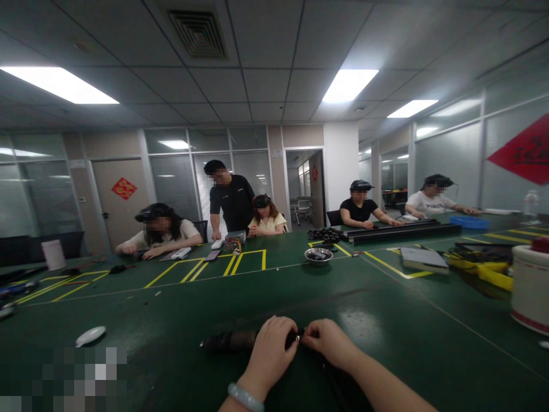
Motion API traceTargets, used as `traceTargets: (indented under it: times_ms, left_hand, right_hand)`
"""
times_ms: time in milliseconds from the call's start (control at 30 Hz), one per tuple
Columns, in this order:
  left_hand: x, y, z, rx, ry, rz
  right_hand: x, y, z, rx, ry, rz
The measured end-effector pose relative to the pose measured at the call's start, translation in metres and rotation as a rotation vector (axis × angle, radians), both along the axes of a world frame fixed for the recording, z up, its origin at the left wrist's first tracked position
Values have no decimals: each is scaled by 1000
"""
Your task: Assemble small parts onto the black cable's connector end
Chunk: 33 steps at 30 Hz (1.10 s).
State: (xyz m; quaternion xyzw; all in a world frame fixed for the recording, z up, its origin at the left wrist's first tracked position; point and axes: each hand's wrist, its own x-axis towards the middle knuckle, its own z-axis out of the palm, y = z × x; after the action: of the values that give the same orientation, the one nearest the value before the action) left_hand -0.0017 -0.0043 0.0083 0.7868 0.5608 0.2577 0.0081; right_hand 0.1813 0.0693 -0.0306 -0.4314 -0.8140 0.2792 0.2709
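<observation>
My left hand [271, 349] grips a dark cylindrical part [227, 341] that lies on the green table [300, 297] near the front edge. A pale bangle sits on that wrist. My right hand [330, 341] meets the left one, its fingertips pinched on the right end of the same dark part. What sits between the fingertips is too small and dark to tell. A black strip runs from under my right forearm toward the bottom edge.
A small metal bowl [318, 255] stands at mid-table beside yellow floor-tape markings. A white tub [530, 288] and yellow parts [480, 269] are at the right, a white disc [90, 335] at the left. Long black rails [403, 232] lie farther back. Several people sit around the far side.
</observation>
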Motion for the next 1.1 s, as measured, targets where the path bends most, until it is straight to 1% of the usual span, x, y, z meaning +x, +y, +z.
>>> traceTargets:
  times_ms: [200, 333, 433, 567, 867, 1100]
  left_hand:
    - [-1, 2, -5, 36, -7, -17]
    - [-1, 4, -8, 59, 6, -10]
    - [0, 4, -7, 56, 2, 3]
    - [1, 3, -6, 40, -19, -20]
    - [-1, 5, -7, 18, -15, -35]
    - [0, 3, -2, -12, 8, -26]
  right_hand:
    - [0, 0, 1, 14, 9, 5]
    - [0, 2, -3, 22, -8, -11]
    - [0, 3, -6, 16, 9, -16]
    - [-1, 5, -8, 16, 20, -12]
    - [0, -1, 1, 21, -2, -12]
    - [-2, -2, 2, 28, -16, -8]
